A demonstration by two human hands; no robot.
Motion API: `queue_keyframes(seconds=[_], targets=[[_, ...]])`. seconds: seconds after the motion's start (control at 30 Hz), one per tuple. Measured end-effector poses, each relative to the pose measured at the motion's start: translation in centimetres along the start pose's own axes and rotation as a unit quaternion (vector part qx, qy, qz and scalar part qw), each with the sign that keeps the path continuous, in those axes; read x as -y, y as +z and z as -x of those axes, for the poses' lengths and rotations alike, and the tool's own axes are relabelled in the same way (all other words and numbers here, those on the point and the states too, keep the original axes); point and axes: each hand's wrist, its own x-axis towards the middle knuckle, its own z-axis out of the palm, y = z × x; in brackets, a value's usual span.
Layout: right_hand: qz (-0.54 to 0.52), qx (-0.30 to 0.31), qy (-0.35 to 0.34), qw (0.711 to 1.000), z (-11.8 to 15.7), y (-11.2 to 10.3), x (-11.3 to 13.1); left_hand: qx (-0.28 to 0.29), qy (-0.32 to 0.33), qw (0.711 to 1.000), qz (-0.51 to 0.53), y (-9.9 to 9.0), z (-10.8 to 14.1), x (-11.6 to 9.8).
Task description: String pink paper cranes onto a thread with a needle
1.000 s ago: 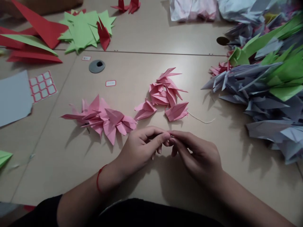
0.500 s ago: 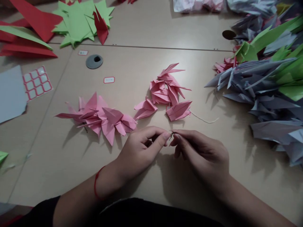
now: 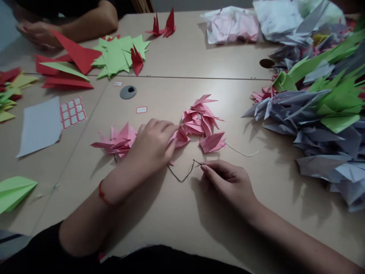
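My left hand (image 3: 152, 144) lies curved over a pink paper crane (image 3: 180, 137), its fingers on the crane's folds, with a red string bracelet (image 3: 103, 194) on the wrist. My right hand (image 3: 226, 180) pinches the end of a thin dark thread (image 3: 182, 178) between thumb and forefinger. The thread sags in a loop across the table towards my left hand, and its far end disappears by the heel of that hand. A cluster of pink paper cranes (image 3: 201, 120) stands just beyond my left fingertips, and another (image 3: 116, 141) lies partly hidden by my left hand.
A large heap of grey and green paper cranes (image 3: 313, 114) fills the right side. Red and green folded paper (image 3: 114, 57) lies at the far left, near a co-worker's hand (image 3: 37, 34). A white string (image 3: 241, 151) lies beside the pink cranes.
My hands have separated. The left moved onto the pink crane, and the dark thread now hangs looped between them. The view has tilted up, showing more of the far table and a co-worker.
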Motion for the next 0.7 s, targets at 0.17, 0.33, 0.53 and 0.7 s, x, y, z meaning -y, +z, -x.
queue_keyframes(seconds=[0.17,0.33,0.53,0.7], targets=[[-0.001,-0.005,-0.006,1.0,0.3,-0.1,-0.5,0.125,-0.034,0.991,0.021,0.0,-1.8,-0.2],[-0.025,-0.022,-0.003,0.999,0.4,-0.6,-0.5,0.134,0.015,0.99,-0.037,0.5,-0.9,-1.0],[-0.027,-0.062,0.021,0.997,0.5,-1.3,-0.4,-0.023,0.057,0.993,-0.099,3.0,0.1,-0.8],[0.027,-0.072,-0.025,0.997,0.8,-2.1,0.4,-0.156,0.093,0.983,-0.035,2.0,1.4,-0.2]])
